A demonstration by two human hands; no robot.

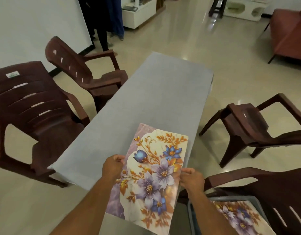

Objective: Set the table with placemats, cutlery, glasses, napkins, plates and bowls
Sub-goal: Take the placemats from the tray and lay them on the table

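A floral placemat (153, 173) with purple and blue flowers hangs over the near end of the long grey-clothed table (156, 99). My left hand (112, 167) pinches its left edge, and my right hand (191, 179) pinches its right edge. A second placemat (237, 217) of the same print lies in a grey bin (190, 216) on the chair at the lower right. No cutlery, glasses, napkins, plates or bowls show in this view.
Brown plastic chairs stand round the table: two on the left (33, 112) (85, 72), one on the right (251, 126), one at the lower right (273, 192). Someone's legs (102, 29) stand far left by the wall. A red sofa (288, 31) sits far right.
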